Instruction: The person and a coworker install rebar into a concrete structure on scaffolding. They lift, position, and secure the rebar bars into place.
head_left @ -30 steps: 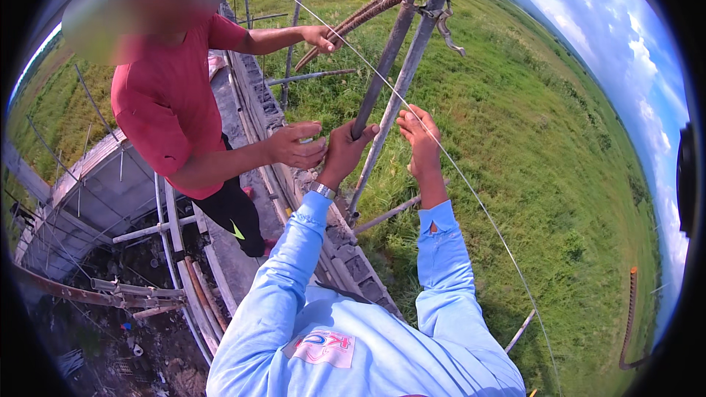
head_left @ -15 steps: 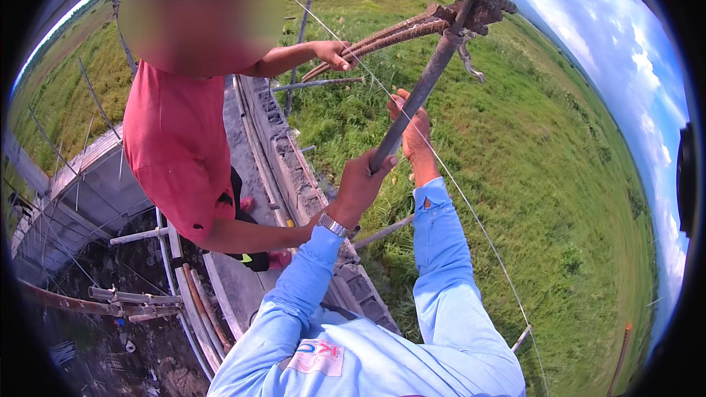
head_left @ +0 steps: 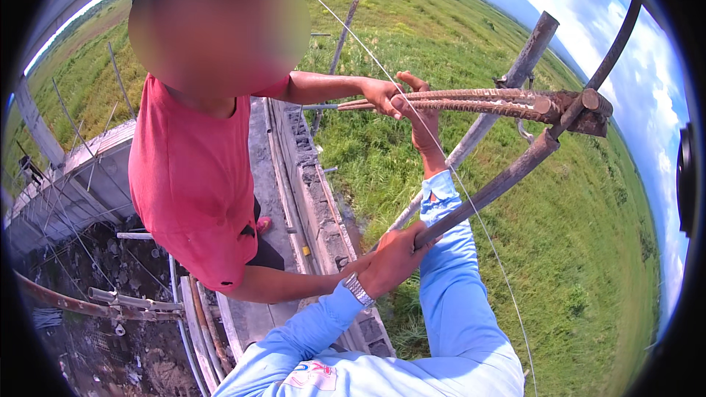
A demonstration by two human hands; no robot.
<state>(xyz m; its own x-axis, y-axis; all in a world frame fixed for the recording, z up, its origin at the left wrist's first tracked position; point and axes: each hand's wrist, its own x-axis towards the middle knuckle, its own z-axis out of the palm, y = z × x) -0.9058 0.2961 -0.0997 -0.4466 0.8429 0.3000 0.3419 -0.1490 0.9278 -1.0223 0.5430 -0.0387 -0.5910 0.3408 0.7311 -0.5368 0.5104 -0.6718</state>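
Note:
My left hand (head_left: 393, 261), with a metal watch at the wrist, is wrapped round the lower end of a dark metal pipe (head_left: 491, 195). The pipe slants up to the right. At its upper end a dark steel bar (head_left: 614, 40) curves upward past short brown bar stubs (head_left: 594, 106). My right hand (head_left: 423, 129) is at a bundle of ribbed rebars (head_left: 478, 104), its fingers around them, partly hidden. Beside it, a co-worker's hand (head_left: 381, 95) grips the same bundle. The co-worker's other hand is hidden behind my left wrist.
A co-worker in a red shirt (head_left: 195, 184) stands close at my left. A thin taut string (head_left: 482, 224) crosses in front of my right arm. Behind the bars slants a scaffold pole (head_left: 526, 59). A hollow-block wall (head_left: 312, 184) runs below, with grass beyond.
The pipe has swung down and to the right, and my left hand has come lower with it. My right hand has moved from behind the pipe to the rebar bundle.

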